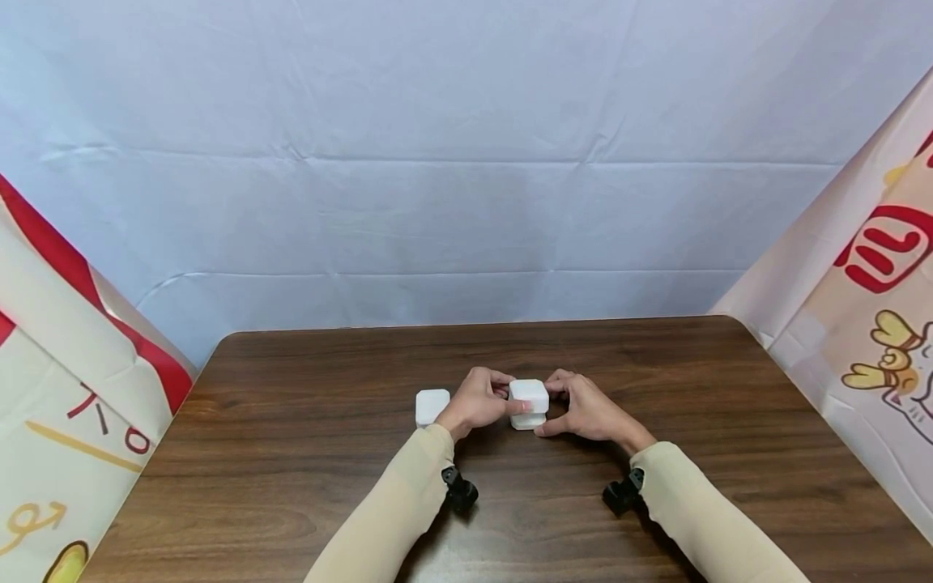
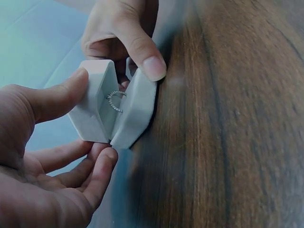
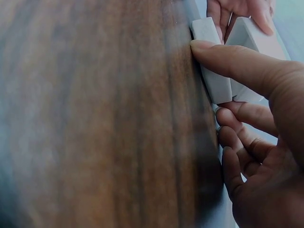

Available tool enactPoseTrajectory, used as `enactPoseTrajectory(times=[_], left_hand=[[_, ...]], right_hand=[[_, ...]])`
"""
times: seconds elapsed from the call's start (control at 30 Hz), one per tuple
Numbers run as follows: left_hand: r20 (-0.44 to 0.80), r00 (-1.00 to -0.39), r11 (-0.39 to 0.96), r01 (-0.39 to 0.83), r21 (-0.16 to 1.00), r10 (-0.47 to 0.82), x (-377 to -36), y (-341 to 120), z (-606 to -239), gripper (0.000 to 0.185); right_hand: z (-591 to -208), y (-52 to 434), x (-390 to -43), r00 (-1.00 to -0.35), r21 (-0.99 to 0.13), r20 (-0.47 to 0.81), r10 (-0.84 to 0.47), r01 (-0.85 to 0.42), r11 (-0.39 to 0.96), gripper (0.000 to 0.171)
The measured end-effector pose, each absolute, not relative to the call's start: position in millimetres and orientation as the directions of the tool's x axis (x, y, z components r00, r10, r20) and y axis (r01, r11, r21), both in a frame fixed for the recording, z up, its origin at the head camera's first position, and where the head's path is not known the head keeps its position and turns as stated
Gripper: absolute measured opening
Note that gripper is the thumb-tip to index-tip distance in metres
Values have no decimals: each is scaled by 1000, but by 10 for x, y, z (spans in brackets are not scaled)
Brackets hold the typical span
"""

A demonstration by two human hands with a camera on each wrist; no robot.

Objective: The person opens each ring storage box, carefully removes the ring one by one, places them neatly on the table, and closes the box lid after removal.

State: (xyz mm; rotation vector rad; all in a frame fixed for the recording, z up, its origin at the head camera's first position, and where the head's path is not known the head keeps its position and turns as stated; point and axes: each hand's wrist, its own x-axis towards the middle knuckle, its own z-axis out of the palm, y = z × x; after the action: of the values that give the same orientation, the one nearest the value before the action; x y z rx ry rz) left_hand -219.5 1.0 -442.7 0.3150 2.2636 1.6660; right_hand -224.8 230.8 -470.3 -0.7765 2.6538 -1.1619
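A white ring box (image 1: 529,393) stands partly open on the table between the two hands. In the left wrist view, a ring (image 2: 113,100) set with small stones sits in the gap between its lid (image 2: 89,107) and its base (image 2: 138,110). My left hand (image 1: 477,400) pinches the lid, thumb at the front and fingertips behind. My right hand (image 1: 587,410) holds the base at the table, and its thumb (image 3: 232,61) lies across the base's side in the right wrist view. A second white box (image 1: 432,405) sits left of my left hand, partly covered by that wrist.
The dark wood table (image 1: 306,405) has rounded far corners. Behind it hangs a creased pale sheet (image 1: 452,194), with printed cloths at the left (image 1: 66,421) and right (image 1: 860,324). A small black device (image 1: 459,491) is strapped under each wrist.
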Motion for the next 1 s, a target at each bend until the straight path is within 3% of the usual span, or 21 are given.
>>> enactPoseTrajectory(times=[0.37,0.77,1.0], left_hand=[[-234,-922,249,-159,955,308,-2233,21,-4422,52],[-301,-921,196,-257,946,246,-2247,56,-4386,37],[-327,-909,118,-306,945,258,-2265,63,-4409,40]], right_hand=[[-4688,2309,-2245,-858,-728,63,-510,-389,565,49],[-4691,2299,-2266,-862,-727,55,-504,-380,571,43],[-4695,2291,-2274,-865,-726,49,-500,-375,576,42]])
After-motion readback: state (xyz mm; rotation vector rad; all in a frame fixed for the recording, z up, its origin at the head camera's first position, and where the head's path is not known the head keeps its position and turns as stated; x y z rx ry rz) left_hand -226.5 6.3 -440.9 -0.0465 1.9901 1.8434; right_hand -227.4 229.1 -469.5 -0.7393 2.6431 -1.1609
